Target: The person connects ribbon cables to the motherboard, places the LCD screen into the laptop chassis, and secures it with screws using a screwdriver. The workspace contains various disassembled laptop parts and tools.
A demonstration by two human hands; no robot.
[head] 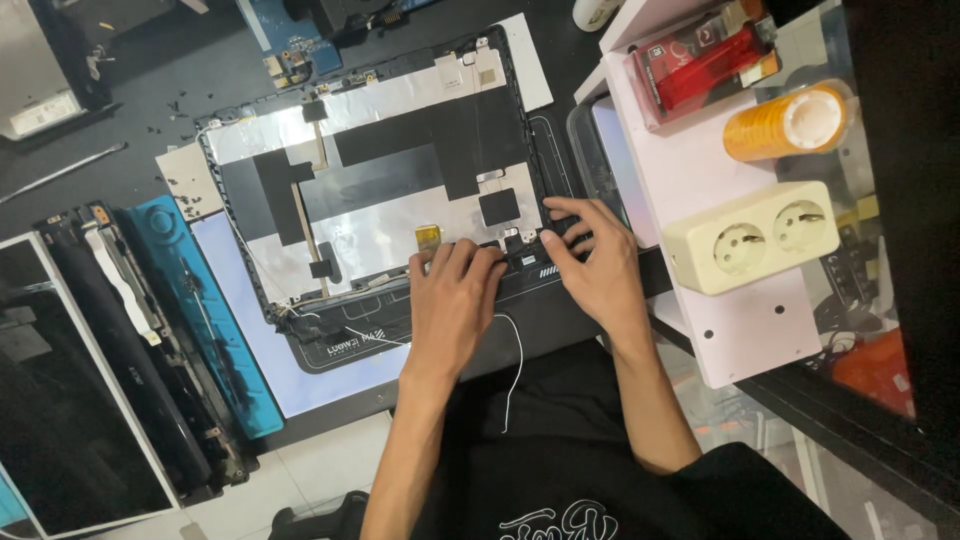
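We observe an opened laptop lid panel lying flat and slightly rotated on the dark work surface, inner side up. Its black frame encloses silver foil shielding crossed by black tape patches, with a small yellow tab near the near edge. A thin white cable trails from that near edge toward the near side.

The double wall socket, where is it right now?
In the head view, the cream double socket lies at the right on the white board, below the orange tape roll, right of the right hand.
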